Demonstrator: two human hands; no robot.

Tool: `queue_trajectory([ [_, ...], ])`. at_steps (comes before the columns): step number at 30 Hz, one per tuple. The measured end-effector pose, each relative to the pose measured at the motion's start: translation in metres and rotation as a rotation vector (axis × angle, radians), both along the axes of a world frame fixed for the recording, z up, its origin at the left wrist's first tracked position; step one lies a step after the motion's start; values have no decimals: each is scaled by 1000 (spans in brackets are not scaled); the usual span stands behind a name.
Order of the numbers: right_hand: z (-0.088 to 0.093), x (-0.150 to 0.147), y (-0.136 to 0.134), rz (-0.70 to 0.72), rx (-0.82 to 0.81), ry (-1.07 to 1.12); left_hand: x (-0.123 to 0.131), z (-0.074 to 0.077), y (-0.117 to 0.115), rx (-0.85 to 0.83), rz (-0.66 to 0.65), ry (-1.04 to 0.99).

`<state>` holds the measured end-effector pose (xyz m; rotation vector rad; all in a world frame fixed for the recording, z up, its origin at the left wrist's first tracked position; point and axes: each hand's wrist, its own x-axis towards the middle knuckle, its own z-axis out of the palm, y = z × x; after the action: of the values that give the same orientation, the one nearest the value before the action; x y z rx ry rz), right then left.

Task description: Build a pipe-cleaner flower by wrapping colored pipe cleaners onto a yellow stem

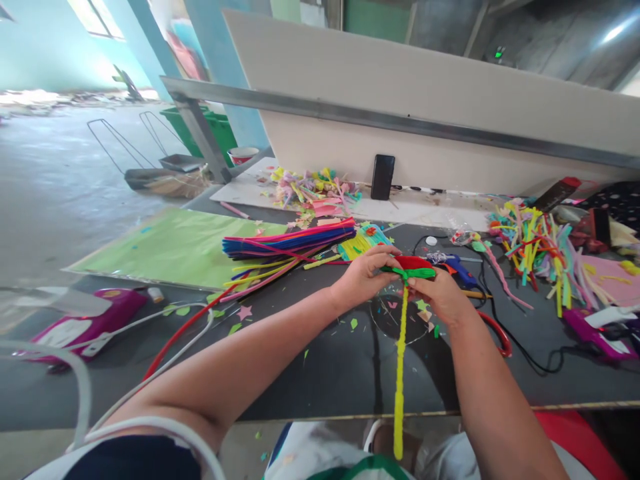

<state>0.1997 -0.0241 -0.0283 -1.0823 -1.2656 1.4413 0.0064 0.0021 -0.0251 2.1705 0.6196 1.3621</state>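
Above the dark table, both my hands hold a pipe-cleaner flower. Its long yellow stem (pixel 401 367) hangs down past the table's front edge. Green leaves (pixel 419 273) spread sideways at the top of the stem, and red petals (pixel 415 262) show just behind them. My left hand (pixel 367 277) is closed, its fingers pinching the green part from the left. On the other side, my right hand (pixel 443 292) is closed too, with thumb and fingers at the right leaf and the stem's top. My fingers hide part of the flower head.
A bundle of pipe cleaners (pixel 290 241) lies left of my hands, beside a green sheet (pixel 180 243). Purple devices (pixel 95 320) with cables stand at both sides. A blue glue gun (pixel 463 270) and red-handled scissors (pixel 500 333) lie right. A phone (pixel 383 177) leans on the back panel.
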Motion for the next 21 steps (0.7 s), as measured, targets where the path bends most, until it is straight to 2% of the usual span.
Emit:
queue_trajectory([
  [6, 3, -2, -1, -8, -10, 31, -1, 3, -3, 148, 20, 55],
  [12, -2, 0, 3, -34, 35, 12, 2, -1, -11, 246, 177, 130],
  [18, -9, -2, 5, -43, 138, -295, 5, -3, -17, 390, 109, 265],
  [21, -9, -6, 4, 1, 171, -404, 6, -3, -13, 377, 111, 289],
])
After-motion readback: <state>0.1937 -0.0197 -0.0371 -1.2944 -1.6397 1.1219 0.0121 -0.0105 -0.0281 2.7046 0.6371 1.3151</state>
